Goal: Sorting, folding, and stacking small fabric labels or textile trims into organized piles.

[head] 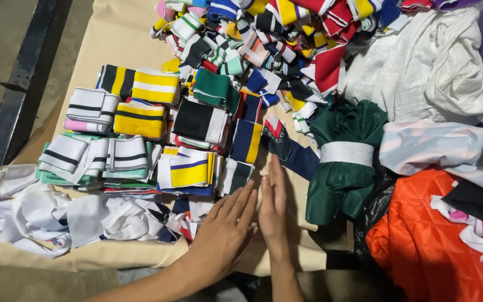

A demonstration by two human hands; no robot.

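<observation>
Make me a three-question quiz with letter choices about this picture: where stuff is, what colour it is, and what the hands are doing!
1. Where is the green bundle?
A. right of the hands
B. left of the white scraps
C. under the hands

2. What colour is the shiny cloth at bottom right?
A. blue
B. orange
C. yellow

3. What are the left hand and right hand doing?
A. holding scissors
B. gripping a bundle
C. lying flat and empty on the brown paper

Answers: 1 A, it lies right of both hands. 2 B, it is bright orange. 3 C, both palms rest open, fingers straight.
</observation>
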